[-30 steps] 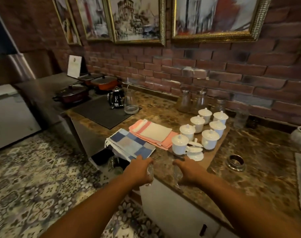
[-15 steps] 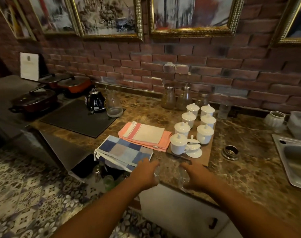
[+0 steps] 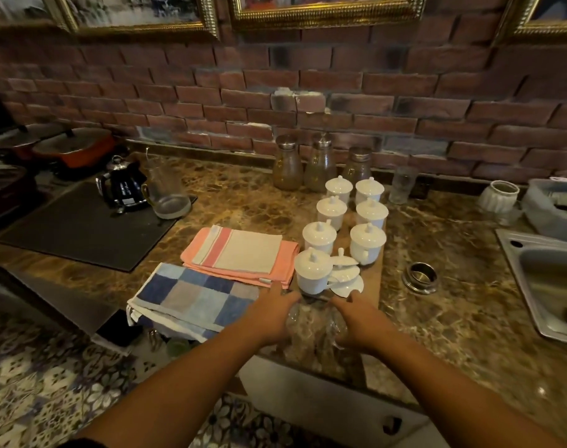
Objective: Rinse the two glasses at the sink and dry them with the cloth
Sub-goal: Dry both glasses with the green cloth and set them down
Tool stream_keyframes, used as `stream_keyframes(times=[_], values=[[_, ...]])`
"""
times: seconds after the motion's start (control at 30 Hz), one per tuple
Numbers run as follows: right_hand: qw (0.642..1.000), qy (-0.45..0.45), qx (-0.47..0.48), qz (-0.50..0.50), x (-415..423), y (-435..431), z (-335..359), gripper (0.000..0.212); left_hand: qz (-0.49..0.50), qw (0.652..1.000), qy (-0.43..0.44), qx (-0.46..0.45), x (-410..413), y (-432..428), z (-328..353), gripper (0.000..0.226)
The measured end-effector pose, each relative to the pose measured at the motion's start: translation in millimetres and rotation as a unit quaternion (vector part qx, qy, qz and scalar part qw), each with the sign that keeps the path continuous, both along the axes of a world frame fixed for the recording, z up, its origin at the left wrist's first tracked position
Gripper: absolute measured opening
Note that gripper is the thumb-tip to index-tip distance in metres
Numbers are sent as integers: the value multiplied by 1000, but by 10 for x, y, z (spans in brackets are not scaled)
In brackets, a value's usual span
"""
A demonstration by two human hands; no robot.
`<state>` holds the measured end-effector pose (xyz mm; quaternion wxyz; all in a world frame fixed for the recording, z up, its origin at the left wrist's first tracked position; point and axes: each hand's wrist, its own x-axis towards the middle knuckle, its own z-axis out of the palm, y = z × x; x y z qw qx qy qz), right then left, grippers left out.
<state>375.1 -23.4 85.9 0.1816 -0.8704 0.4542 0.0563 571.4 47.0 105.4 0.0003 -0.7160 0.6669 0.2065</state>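
Both hands are working at the near edge of the marble counter [image 3: 249, 202], each one wrapping a clear glass. The left hand [image 3: 269, 313] is curling around the left glass [image 3: 293, 315], fingers closed on its side; the right hand [image 3: 361, 321] is closing on the right glass [image 3: 335, 324] the same way. The glasses are standing just apart from each other, between the two palms, and whether they are resting on the stone or already lifting I cannot tell. Judgement: this is the pick-up before the carry to the sink [image 3: 547, 279], which is lying well to the right of the right fingers. To do it well, the grip is wanting to sit low and firm on each wall, and the lift should be going straight up, since the white lidded cups [image 3: 314, 270] and a loose lid are sitting just beyond the fingertips. The checked blue cloth [image 3: 191, 297] is lying just left of the left fingers, overhanging the counter edge, with a pink cloth [image 3: 243, 253] behind it. The glasses are looking thin, colourless and nearly invisible against the mottled stone; their rims and any contents are too blurred to read.
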Motion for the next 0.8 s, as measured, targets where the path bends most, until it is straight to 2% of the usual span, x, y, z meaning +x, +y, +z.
stream_keyframes(times=[0.47,0.8], values=[[995,24,15,-91,44,-102,-133,77,-96,995,13,-16,125,-410,-416,72],[993,41,28,-111,171,-155,-202,69,-116,993,3,-10,168,-620,-558,68]])
